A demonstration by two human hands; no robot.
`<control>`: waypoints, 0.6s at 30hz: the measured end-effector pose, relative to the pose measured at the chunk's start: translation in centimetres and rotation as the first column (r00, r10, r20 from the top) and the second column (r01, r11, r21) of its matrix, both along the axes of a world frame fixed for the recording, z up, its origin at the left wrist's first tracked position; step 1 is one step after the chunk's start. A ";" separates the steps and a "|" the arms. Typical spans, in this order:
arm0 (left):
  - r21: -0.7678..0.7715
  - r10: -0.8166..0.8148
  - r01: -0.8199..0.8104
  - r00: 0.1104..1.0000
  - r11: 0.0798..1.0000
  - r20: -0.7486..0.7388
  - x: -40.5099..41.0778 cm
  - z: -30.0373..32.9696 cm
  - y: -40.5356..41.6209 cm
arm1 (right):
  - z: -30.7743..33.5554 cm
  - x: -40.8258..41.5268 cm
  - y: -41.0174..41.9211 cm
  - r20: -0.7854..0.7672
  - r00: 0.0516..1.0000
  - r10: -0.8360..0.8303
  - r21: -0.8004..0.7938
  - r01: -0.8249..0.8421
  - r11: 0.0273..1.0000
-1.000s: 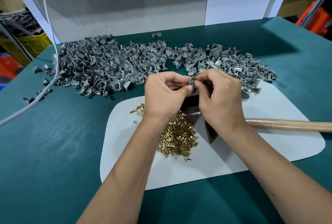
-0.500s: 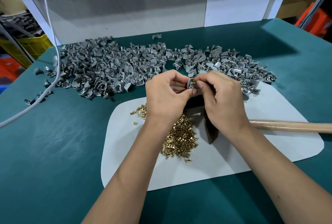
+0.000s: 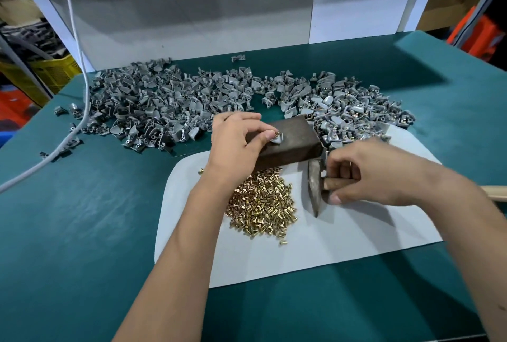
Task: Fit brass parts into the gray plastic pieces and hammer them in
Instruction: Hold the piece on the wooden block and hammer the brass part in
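nearest the person, the loose heap of brass parts (image 3: 260, 203) is lying on the white mat (image 3: 356, 226), just in front of the left wrist. beside it, the right hand (image 3: 365, 177) is closing around the neck of the hammer (image 3: 315, 190), fingers curling over the wooden handle right behind the metal head, which is resting on the mat. gripping that close to the head is probably giving short, controlled taps, which suits a part this small. further out, the left hand (image 3: 236, 144) is pinching one gray plastic piece (image 3: 277, 139) against the top of the dark block (image 3: 290, 141), with a brass part sitting in it and standing up. to do this step well, the left fingertips should be holding the piece flat and steady while staying clear of the brass, and the blow should be coming straight down so the insert is not tipping. behind the block, the big scatter of gray pieces (image 3: 164, 105) is spreading across the green table (image 3: 82, 218).
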State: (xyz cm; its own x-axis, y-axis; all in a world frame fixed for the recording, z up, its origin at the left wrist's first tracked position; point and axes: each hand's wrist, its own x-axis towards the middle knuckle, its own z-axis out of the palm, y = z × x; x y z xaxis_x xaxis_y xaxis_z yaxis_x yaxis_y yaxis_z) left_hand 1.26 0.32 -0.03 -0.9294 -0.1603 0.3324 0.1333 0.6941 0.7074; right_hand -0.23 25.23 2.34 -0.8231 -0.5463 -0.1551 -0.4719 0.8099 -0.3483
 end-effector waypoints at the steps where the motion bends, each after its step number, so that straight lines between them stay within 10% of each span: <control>1: 0.013 -0.018 0.018 1.000 1.000 0.010 0.0 0.0 -0.2 | -0.2 0.2 0.0 -0.005 1.000 0.010 -0.011 -0.010 1.000; 18: 0.275 -0.074 0.048 0.994 0.960 0.084 -0.2 -0.5 0.0 | 2.6 -1.0 -5.3 -0.370 0.922 -0.115 -0.257 0.018 0.966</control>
State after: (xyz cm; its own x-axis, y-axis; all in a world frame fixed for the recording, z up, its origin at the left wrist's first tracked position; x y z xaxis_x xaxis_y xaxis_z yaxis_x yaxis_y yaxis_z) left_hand 1.03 0.32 -0.54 -0.9649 -0.1745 0.1964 0.0948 0.4661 0.8797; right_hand -1.27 19.94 4.94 -0.8285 -0.4685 0.3067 -0.5555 0.7569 -0.3443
